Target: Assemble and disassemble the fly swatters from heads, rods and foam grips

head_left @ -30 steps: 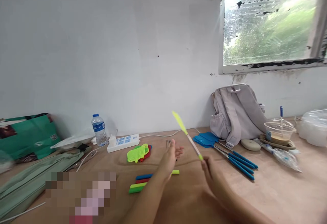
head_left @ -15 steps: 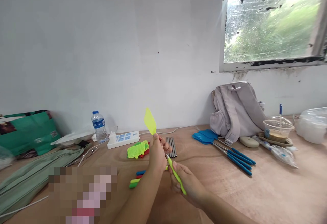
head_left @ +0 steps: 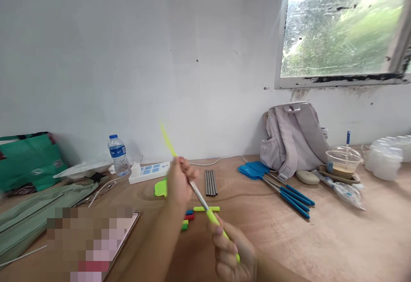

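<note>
Both hands grip one yellow-green fly swatter [head_left: 199, 195], held slanting above the table. My left hand [head_left: 180, 183] is closed round its upper part, just below the flat head, which appears almost edge-on. My right hand [head_left: 233, 247] wraps round the yellow-green handle. A length of silvery metal rod shows between the hands. Beneath them lie several coloured handle grips [head_left: 189, 217], partly hidden by my left forearm, and a loose yellow-green grip [head_left: 210, 209]. Several metal tubes [head_left: 211, 183] lie side by side beyond. A green swatter head [head_left: 160, 188] shows left of my left hand.
Several blue fly swatters [head_left: 285, 194] lie at right before a grey backpack [head_left: 293, 140]. A cup [head_left: 343, 162] stands farther right. At left are a power strip [head_left: 150, 172], a water bottle [head_left: 118, 155], a green bag [head_left: 32, 162] and a partly pixelated flat object [head_left: 123, 239].
My hands have moved apart, the left one leftward and the right one downward. More metal rod shows between them. The swatter's head has turned from broadside to nearly edge-on.
</note>
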### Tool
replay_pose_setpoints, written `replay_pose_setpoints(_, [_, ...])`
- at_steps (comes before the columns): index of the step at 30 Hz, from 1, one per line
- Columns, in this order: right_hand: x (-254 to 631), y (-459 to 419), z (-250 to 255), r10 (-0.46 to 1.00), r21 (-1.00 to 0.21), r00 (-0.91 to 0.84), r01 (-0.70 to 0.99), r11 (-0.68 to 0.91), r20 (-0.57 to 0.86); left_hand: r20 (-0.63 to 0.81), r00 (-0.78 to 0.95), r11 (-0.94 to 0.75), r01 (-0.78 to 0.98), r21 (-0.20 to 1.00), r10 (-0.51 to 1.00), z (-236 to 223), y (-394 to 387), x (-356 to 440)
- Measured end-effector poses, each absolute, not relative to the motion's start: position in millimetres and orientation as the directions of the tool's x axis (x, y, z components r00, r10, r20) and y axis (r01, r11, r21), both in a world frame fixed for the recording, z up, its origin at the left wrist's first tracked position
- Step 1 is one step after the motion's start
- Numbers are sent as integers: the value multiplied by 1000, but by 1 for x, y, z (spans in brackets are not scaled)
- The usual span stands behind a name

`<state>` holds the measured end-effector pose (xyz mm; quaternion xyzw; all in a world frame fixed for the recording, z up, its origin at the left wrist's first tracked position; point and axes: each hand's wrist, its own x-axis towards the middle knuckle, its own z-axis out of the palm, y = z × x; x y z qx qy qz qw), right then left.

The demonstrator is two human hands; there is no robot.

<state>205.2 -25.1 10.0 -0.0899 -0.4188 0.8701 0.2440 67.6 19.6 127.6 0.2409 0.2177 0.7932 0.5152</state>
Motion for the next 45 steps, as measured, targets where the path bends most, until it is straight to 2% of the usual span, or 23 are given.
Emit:
replay_pose_setpoints(1, [208, -29, 3, 475, -832, -880, -266, -486, 4, 161, -424, -441, -729, 523, 891, 136, 19, 49])
replay_pose_setpoints(3, [214, -33, -12, 503, -909, -864, -179, -377, -39, 186, -508, -530, -708, 466, 841, 150, 15, 10])
replay_pose_setpoints(6, [219, -28, -23, 637, -953, -771, -184, -243, -13, 229, -522, -567, -706, 424, 822, 164, 5, -36])
replay_pose_setpoints(11, [220, -6, -19, 890, -958, -444, -284, -35, 99, 237, -406, -469, -793, 390, 883, 170, -6, -52])
replay_pose_setpoints(15, [222, 8, -23, 913, -946, -321, -281, 164, 253, 199, -341, -392, -842, 371, 919, 167, -4, -51])
replay_pose_setpoints(19, [225, 19, -31, 865, -914, -300, -74, 399, 402, 185, -306, -355, -858, 370, 934, 160, 0, -52])
replay_pose_setpoints(22, [228, 26, -32, 823, -810, -325, 219, 545, 466, 205, -244, -314, -821, 477, 948, 156, 4, -49])
replay_pose_setpoints(24, [229, 28, -29, 794, -694, -369, 391, 604, 483, 210, -188, -280, -729, 625, 959, 155, 5, -46])
replay_pose_setpoints(26, [230, 29, -25, 762, -591, -429, 482, 647, 484, 190, -145, -239, -597, 766, 971, 154, 7, -40])
replay_pose_setpoints(29, [229, 27, -19, 712, -484, -516, 522, 702, 476, 144, -89, -168, -399, 901, 986, 152, 8, -28])
replay_pose_setpoints(32, [227, 26, -16, 705, -439, -532, 552, 709, 469, 118, -44, -123, -137, 983, 992, 147, 8, -16])
replay_pose_setpoints(35, [225, 27, -15, 723, -442, -516, 574, 689, 459, 97, -34, -92, 122, 988, 995, 140, 10, -5])
replay_pose_setpoints(40, [222, 28, -19, 703, -454, -526, 537, 711, 478, 94, -25, -74, 421, 904, 995, 123, 22, 5])
replay_pose_setpoints(42, [221, 27, -18, 702, -518, -486, 473, 712, 521, 127, 1, -113, 470, 875, 992, 114, 27, 11])
replay_pose_setpoints(45, [213, 26, -4, 765, -744, -328, 218, 632, 554, 158, 36, -157, 457, 875, 987, 102, 31, 27])
